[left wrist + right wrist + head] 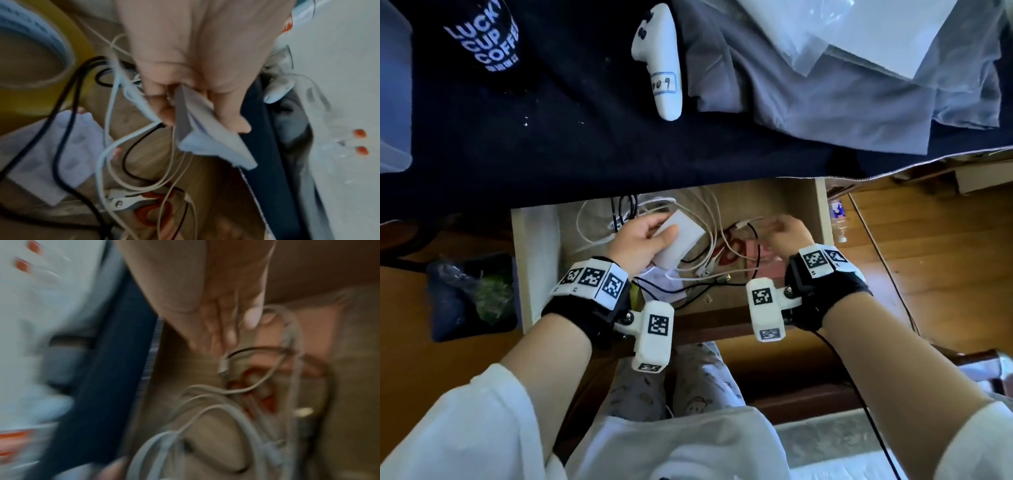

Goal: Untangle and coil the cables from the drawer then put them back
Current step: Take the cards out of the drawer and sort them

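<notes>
The open wooden drawer (pixel 530 246) holds a tangle of white, beige and black cables (pixel 709 219). My left hand (pixel 664 233) grips a flat white adapter block (pixel 681 236) over the drawer's left half; in the left wrist view the adapter block (pixel 205 139) is pinched between thumb and fingers (pixel 164 113), with a white cable (pixel 107 146) and a black one hanging below. My right hand (pixel 780 228) hovers over the right half with curled fingers, pinching a thin beige cable (pixel 751 222). The right wrist view is blurred; that cable (pixel 265 277) runs along the palm.
Red-handled scissors (pixel 729 255) and white paper (pixel 664 277) lie under the cables; a yellow tape roll (pixel 82 68) sits in the drawer. Above, the dark tablecloth (pixel 585 144) carries a white controller (pixel 661 61) and a black cup (pixel 482 34). A bottle (pixel 839 219) stands right of the drawer.
</notes>
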{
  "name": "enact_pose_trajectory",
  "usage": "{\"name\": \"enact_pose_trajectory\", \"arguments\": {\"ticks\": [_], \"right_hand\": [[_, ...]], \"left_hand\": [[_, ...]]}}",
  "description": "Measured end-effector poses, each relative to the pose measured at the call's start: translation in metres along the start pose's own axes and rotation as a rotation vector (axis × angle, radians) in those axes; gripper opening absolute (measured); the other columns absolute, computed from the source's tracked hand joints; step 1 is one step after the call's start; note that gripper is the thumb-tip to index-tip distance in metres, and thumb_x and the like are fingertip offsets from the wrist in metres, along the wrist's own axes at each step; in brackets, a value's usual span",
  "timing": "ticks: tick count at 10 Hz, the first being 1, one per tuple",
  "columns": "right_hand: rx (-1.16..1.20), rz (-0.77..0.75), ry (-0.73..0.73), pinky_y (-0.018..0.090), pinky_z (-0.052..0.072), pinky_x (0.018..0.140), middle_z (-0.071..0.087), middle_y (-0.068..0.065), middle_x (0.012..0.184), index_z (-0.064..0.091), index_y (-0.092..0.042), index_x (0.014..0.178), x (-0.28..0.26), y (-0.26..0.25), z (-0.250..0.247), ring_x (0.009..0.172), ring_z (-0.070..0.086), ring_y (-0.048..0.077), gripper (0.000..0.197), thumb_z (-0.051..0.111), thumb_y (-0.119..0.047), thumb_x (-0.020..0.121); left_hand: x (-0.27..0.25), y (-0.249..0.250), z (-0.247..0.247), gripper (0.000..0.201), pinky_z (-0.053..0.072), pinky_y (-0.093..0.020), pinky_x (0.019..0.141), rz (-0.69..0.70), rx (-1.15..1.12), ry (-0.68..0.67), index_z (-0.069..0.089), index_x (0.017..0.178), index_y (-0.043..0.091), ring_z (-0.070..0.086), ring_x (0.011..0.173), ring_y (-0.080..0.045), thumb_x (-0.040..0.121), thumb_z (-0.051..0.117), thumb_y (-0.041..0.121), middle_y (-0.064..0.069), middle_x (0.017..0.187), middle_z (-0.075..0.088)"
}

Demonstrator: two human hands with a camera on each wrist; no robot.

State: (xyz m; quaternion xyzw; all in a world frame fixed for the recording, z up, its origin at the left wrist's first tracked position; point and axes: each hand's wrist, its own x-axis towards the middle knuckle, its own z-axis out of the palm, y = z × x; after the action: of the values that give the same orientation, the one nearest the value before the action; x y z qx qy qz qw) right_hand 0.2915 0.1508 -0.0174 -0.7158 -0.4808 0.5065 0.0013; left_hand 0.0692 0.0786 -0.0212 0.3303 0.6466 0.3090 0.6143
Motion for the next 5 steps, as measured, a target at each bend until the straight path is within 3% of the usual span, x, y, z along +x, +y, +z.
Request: {"name": "enact_pose_trajectory", "arguments": {"ticks": [1, 2, 3, 4, 5], "right_hand": [[0.024, 0.163, -0.085, 0.010, 0.037, 0.033, 0.043, 0.000, 0.073, 0.043, 0.004, 0.132, 0.000, 0.004, -0.004, 0.041, 0.056, 0.001, 0.039, 0.045, -0.002, 0.094], [0.087, 0.263, -0.175, 0.010, 0.040, 0.032, 0.041, -0.002, 0.076, 0.035, 0.004, 0.137, 0.016, 0.022, 0.017, 0.033, 0.053, -0.001, 0.041, 0.037, 0.001, 0.096], [0.237, 0.318, -0.189, 0.016, 0.049, 0.039, 0.053, 0.007, 0.100, 0.033, -0.002, 0.139, 0.021, 0.026, 0.018, 0.069, 0.056, 0.018, 0.043, 0.038, -0.001, 0.096], [0.230, 0.328, -0.125, 0.032, 0.054, 0.066, 0.048, 0.013, 0.135, 0.029, -0.012, 0.140, 0.037, 0.037, 0.019, 0.093, 0.056, 0.025, 0.050, 0.045, -0.005, 0.093], [0.044, 0.319, -0.088, 0.043, 0.057, 0.072, 0.067, 0.012, 0.110, 0.019, -0.027, 0.138, 0.049, 0.050, 0.023, 0.084, 0.068, 0.026, 0.091, 0.072, -0.016, 0.066]], "left_hand": [[-0.002, -0.002, -0.002, 0.023, 0.050, -0.028, 0.082, 0.009, -0.008, 0.068, 0.056, 0.108, 0.030, 0.062, 0.083, -0.002, 0.090, 0.058, 0.017, 0.013, 0.096, 0.064], [0.005, -0.028, 0.001, 0.024, 0.049, -0.031, 0.084, -0.031, -0.024, 0.088, 0.056, 0.111, 0.027, 0.062, 0.089, -0.009, 0.089, 0.058, 0.017, 0.010, 0.099, 0.064], [0.000, -0.025, 0.000, 0.021, 0.048, -0.024, 0.077, -0.014, -0.053, 0.113, 0.055, 0.107, 0.029, 0.060, 0.086, -0.003, 0.090, 0.057, 0.017, 0.013, 0.097, 0.063], [-0.004, -0.026, -0.001, 0.018, 0.051, -0.024, 0.069, -0.009, -0.082, 0.136, 0.057, 0.098, 0.034, 0.064, 0.075, 0.003, 0.091, 0.056, 0.017, 0.015, 0.089, 0.067], [-0.007, -0.028, -0.005, 0.016, 0.053, -0.019, 0.057, -0.035, -0.139, 0.166, 0.057, 0.097, 0.030, 0.065, 0.064, 0.005, 0.092, 0.054, 0.015, 0.020, 0.073, 0.070]]}}
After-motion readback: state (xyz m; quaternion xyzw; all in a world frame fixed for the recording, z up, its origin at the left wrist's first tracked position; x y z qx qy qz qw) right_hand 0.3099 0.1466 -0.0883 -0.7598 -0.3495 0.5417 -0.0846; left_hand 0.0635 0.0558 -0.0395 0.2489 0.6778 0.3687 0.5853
